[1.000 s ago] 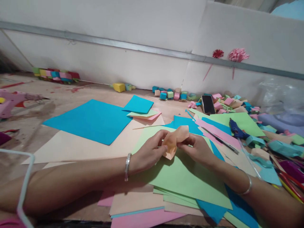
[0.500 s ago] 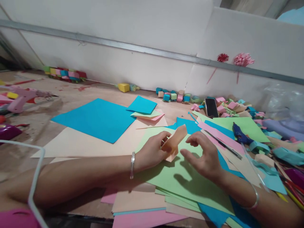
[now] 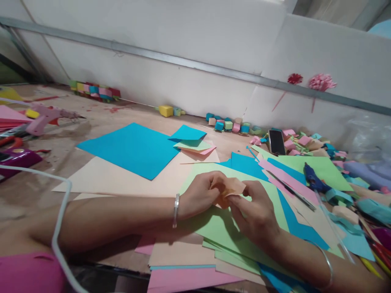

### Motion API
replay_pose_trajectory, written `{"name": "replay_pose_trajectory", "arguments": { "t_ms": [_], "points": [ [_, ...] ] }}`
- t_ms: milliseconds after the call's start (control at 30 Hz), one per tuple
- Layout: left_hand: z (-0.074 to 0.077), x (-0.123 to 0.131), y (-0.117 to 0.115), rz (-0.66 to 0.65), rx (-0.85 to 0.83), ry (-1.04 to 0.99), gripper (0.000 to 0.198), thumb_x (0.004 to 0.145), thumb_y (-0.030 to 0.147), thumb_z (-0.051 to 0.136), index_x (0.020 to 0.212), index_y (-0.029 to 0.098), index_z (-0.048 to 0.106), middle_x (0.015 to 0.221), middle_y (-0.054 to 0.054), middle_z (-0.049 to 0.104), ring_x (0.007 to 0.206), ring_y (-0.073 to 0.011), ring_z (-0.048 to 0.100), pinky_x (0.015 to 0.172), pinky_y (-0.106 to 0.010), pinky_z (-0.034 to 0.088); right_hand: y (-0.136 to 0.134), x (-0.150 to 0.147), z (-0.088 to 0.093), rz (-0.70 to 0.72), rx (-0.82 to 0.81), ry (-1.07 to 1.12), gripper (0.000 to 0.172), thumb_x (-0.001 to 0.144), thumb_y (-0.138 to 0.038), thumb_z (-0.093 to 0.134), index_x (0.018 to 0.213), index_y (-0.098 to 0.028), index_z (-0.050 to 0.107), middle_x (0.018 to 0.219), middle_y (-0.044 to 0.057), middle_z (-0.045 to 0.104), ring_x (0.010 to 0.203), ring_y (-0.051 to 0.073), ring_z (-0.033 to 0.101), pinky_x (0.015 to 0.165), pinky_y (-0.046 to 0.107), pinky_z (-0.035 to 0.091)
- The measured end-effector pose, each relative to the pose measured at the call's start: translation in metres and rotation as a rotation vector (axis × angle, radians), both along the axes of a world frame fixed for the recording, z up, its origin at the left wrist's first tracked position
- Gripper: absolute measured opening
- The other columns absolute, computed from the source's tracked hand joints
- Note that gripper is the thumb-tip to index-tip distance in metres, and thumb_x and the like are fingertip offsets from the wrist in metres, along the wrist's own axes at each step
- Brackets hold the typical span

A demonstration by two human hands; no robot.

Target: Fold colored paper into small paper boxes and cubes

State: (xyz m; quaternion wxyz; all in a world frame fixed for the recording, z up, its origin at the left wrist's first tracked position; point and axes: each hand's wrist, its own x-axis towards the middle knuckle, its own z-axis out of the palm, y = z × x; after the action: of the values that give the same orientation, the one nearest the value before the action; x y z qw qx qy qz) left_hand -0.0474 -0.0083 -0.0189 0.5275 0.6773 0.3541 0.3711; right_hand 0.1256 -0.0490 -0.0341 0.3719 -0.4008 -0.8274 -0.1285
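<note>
Between my hands is a small folded piece of peach paper (image 3: 233, 186), raised above a light green sheet (image 3: 210, 221). My left hand (image 3: 200, 194) pinches its left side, with fingertips partly inside the fold. On the other side, my right hand (image 3: 258, 211) grips the right edge between thumb and fingers. Beyond my left hand lie a large blue sheet (image 3: 131, 148) and a small stack topped by a folded blue piece (image 3: 187, 133).
A pink glue gun (image 3: 41, 118) lies at the left, near a white cord (image 3: 58, 219). On the right are a phone (image 3: 276, 142), a blue glue gun (image 3: 314, 178), a pen (image 3: 293, 191) and several folded paper pieces. Paper cubes (image 3: 227, 125) line the wall.
My right hand has moved left and closed on the peach paper, which has tilted to the right. The whole view has shifted slightly.
</note>
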Motion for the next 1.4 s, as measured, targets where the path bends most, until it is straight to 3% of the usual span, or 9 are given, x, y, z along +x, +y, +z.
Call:
{"name": "replay_pose_trajectory", "arguments": {
  "t_ms": [67,200,367,533,733,867,1067,1233,1400],
  "points": [
    [0.001,0.001,-0.002,-0.034,-0.084,-0.089,0.025,0.070,0.007,0.047,0.087,0.013,0.065,0.085,-0.005,0.064,0.067,-0.0131,0.060,0.058,-0.025,0.049,0.000,0.001,0.001,0.018,-0.002,0.012,0.016,0.083,-0.014,0.056,0.082,-0.019,0.070,0.098,0.012,0.055,0.087,0.024,0.052,0.067,0.035,0.042],
    [0.001,0.000,-0.002,-0.003,-0.060,-0.163,0.017,0.071,0.008,0.052,0.078,0.013,0.067,0.082,-0.005,0.065,0.071,-0.0130,0.059,0.060,-0.024,0.048,0.003,0.005,-0.002,0.046,0.002,-0.009,0.020,0.083,-0.011,0.055,0.094,-0.020,0.069,0.112,0.012,0.059,0.093,0.024,0.057,0.073,0.036,0.045],
    [0.001,-0.001,0.000,0.063,-0.077,-0.241,0.008,0.075,0.015,0.057,0.081,0.017,0.063,0.077,-0.002,0.064,0.067,-0.0120,0.059,0.058,-0.024,0.049,0.005,0.008,-0.007,0.035,-0.025,-0.029,0.028,0.084,-0.008,0.055,0.106,-0.022,0.066,0.109,0.008,0.066,0.090,0.021,0.059,0.075,0.034,0.046],
    [0.002,-0.001,0.003,0.117,-0.014,-0.185,0.021,0.067,0.008,0.050,0.080,0.015,0.064,0.081,-0.003,0.064,0.071,-0.0137,0.060,0.059,-0.025,0.048,0.003,0.007,-0.006,0.036,-0.097,-0.033,0.026,0.084,-0.010,0.053,0.104,-0.021,0.066,0.110,0.008,0.066,0.088,0.022,0.060,0.074,0.035,0.046],
    [0.001,-0.002,0.007,0.153,0.062,-0.180,0.018,0.070,0.008,0.048,0.080,0.015,0.061,0.078,-0.001,0.063,0.068,-0.0124,0.058,0.059,-0.024,0.046,0.002,0.007,-0.004,0.077,-0.159,0.030,0.020,0.084,-0.010,0.054,0.097,-0.019,0.064,0.109,0.009,0.064,0.091,0.022,0.060,0.075,0.036,0.049],
    [0.003,-0.002,0.005,0.133,0.221,-0.074,0.017,0.065,0.008,0.056,0.079,0.016,0.060,0.083,-0.001,0.063,0.079,-0.0147,0.060,0.071,-0.027,0.049,0.003,0.007,-0.006,0.095,-0.204,0.061,0.021,0.085,-0.010,0.053,0.099,-0.019,0.064,0.112,0.011,0.063,0.095,0.023,0.061,0.077,0.036,0.051],
    [0.000,-0.001,0.003,0.053,0.194,-0.076,0.026,0.069,0.003,0.043,0.083,0.017,0.059,0.086,-0.003,0.061,0.081,-0.0140,0.058,0.071,-0.026,0.048,0.007,0.008,-0.010,0.144,-0.157,0.082,0.025,0.084,-0.007,0.053,0.103,-0.020,0.065,0.113,0.010,0.059,0.097,0.021,0.060,0.075,0.031,0.052],
    [0.001,-0.002,0.001,-0.080,0.200,-0.100,0.026,0.067,0.005,0.052,0.090,0.017,0.055,0.092,-0.003,0.056,0.080,-0.0137,0.055,0.068,-0.025,0.048,0.010,0.007,-0.007,0.111,-0.195,0.104,0.020,0.085,-0.009,0.052,0.095,-0.018,0.066,0.099,0.010,0.058,0.089,0.020,0.059,0.071,0.030,0.051],
    [0.001,-0.002,0.003,-0.007,0.247,0.018,0.016,0.073,0.009,0.053,0.084,0.016,0.062,0.087,-0.004,0.062,0.082,-0.0161,0.058,0.072,-0.028,0.049,0.008,0.004,-0.003,0.102,-0.171,0.190,0.013,0.085,-0.010,0.052,0.092,-0.020,0.057,0.095,0.007,0.062,0.090,0.018,0.060,0.077,0.030,0.049]
  ]
}}
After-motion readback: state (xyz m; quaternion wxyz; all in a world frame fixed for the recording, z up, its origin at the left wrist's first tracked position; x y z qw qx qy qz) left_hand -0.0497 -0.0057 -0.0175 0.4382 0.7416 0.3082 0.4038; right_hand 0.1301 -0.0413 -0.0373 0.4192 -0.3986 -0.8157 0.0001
